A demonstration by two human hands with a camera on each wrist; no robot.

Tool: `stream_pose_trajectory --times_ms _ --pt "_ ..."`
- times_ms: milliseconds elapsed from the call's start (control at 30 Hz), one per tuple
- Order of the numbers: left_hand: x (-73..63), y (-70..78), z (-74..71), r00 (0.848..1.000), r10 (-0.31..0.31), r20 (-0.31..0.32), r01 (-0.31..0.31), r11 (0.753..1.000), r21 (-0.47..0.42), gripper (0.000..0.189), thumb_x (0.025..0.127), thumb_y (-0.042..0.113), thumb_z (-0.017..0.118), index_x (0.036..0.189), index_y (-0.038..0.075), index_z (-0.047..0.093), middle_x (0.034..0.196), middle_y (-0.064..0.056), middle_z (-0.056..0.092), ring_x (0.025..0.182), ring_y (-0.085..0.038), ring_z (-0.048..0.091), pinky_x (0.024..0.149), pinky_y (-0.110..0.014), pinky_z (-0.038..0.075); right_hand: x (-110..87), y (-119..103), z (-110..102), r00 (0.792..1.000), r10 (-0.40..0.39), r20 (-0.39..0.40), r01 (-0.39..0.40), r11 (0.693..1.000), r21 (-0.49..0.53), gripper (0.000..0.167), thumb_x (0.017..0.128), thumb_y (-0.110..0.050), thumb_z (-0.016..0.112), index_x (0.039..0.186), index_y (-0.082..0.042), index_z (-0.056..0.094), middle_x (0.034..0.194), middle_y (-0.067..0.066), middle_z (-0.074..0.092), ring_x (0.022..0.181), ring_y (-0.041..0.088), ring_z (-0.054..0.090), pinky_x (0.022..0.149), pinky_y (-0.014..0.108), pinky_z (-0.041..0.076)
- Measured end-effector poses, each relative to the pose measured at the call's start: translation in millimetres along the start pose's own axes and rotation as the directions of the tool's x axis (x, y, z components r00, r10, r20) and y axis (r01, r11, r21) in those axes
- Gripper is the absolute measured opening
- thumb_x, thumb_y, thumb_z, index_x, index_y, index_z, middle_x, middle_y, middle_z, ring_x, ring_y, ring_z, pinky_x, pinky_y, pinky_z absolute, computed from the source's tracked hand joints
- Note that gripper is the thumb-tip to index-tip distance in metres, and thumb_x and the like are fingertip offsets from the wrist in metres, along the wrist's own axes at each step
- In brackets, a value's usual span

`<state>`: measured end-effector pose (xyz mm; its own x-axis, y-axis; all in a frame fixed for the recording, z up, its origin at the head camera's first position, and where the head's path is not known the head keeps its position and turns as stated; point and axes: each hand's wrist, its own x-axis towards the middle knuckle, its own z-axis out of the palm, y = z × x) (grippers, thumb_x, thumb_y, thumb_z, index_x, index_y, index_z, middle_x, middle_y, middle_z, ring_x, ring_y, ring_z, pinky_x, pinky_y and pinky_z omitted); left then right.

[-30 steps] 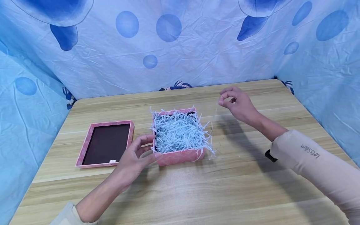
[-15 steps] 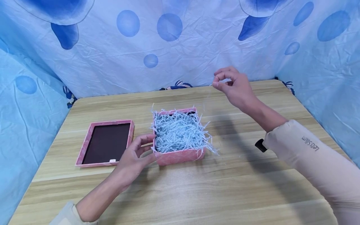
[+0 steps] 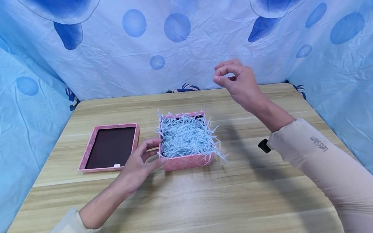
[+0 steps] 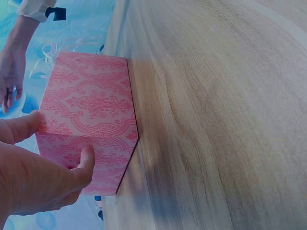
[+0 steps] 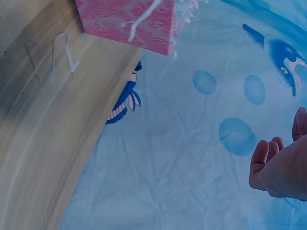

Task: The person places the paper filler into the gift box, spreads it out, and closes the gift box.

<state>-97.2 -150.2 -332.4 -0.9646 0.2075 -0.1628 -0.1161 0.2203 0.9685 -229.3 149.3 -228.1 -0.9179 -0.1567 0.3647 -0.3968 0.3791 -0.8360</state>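
A pink patterned box (image 3: 187, 162) stands on the table, heaped with pale blue shredded paper (image 3: 187, 136) whose strands spill over its rim. My left hand (image 3: 138, 165) holds the box at its near left corner, the thumb on the front and the fingers along the left side. In the left wrist view the patterned side of the box (image 4: 91, 96) faces the camera. My right hand (image 3: 242, 82) is raised behind and right of the box, thumb and forefinger pinched together. The paper strand at its fingertips is too fine to stand out against the curtain now.
Left of the box lies a pink lid (image 3: 137, 137), dark inside face up, with a small white tag (image 3: 117, 165) at its near edge. A loose paper strand (image 5: 72, 64) shows over the wooden table (image 3: 186, 207). A blue patterned curtain (image 3: 204, 48) encloses the back and sides.
My right hand has risen and moved left from above the right part of the table. A thin strand hung from its fingertips earlier. My left hand, box and lid have stayed put.
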Motion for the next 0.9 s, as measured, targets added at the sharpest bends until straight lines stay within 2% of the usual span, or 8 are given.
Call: stream_pose_trajectory --times_ms 200,367,667,900 --pt "-0.1 0.4 0.3 1.0 -0.006 -0.001 0.006 1.0 0.003 0.06 0.085 0.018 0.075 0.136 0.011 0.044 0.142 -0.003 0.042 0.131 -0.025 0.043 0.093 -0.02 0.045 -1.8 14 3 0.998 0.041 0.042 -0.04 0.999 -0.031 0.013 0.092 -0.015 0.066 0.092 -0.002 0.069 0.118 0.004 0.057 0.114 0.014 0.05 0.084 0.029 0.042" --pt "-0.2 1.7 0.3 1.0 -0.019 -0.004 0.02 1.0 0.015 0.061 0.085 0.02 0.075 0.136 0.013 0.044 0.143 -0.001 0.041 0.13 -0.024 0.043 0.093 -0.021 0.045 -5.6 37 6 0.991 0.092 0.095 -0.084 0.992 -0.09 0.013 0.092 -0.015 0.066 0.094 -0.002 0.069 0.117 0.002 0.058 0.111 0.015 0.051 0.087 0.034 0.044" --pt "1.4 0.0 -0.8 1.0 -0.022 -0.011 0.022 1.0 0.021 0.061 0.084 0.02 0.075 0.136 0.014 0.044 0.142 0.0 0.042 0.13 -0.023 0.044 0.093 -0.022 0.046 -14.1 87 9 0.961 0.209 0.181 -0.178 0.969 -0.173 0.01 0.09 -0.013 0.068 0.097 -0.005 0.07 0.116 0.007 0.057 0.109 0.025 0.047 0.09 0.043 0.044" --pt "1.1 0.9 -0.4 1.0 -0.015 -0.006 0.015 1.0 0.014 0.06 0.085 0.019 0.075 0.135 0.012 0.044 0.142 -0.001 0.042 0.13 -0.024 0.043 0.094 -0.021 0.045 -20.1 112 13 0.934 0.273 0.232 -0.224 0.95 -0.218 0.018 0.088 -0.009 0.07 0.104 -0.003 0.07 0.122 0.011 0.055 0.113 0.032 0.047 0.087 0.045 0.041"
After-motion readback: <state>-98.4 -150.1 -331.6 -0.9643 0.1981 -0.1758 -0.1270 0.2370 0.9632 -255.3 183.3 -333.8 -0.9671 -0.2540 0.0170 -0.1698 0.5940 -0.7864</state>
